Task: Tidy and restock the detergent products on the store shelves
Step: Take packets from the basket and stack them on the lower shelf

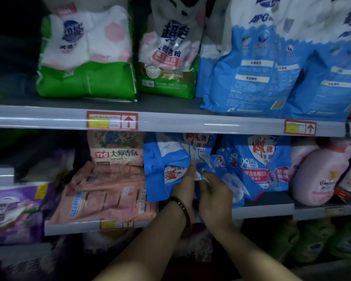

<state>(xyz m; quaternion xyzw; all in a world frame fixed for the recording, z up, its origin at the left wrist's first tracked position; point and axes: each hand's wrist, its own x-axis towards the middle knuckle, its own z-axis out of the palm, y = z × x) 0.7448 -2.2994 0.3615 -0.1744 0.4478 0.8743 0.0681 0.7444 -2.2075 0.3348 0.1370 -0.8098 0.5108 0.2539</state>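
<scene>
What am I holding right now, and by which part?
The right hand pinches a blue detergent bag by its crumpled lower edge. The left hand lies along the neighbouring blue bag; whether it grips cannot be told.

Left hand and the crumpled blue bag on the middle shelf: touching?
Touching. Head view: the left hand lies against the crumpled edge of the blue bag, with no gap between them.

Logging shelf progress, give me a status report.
Left hand flat against blue detergent bag. Right hand pinching its crumpled edge. Neighbouring blue bags crowd it.
</scene>
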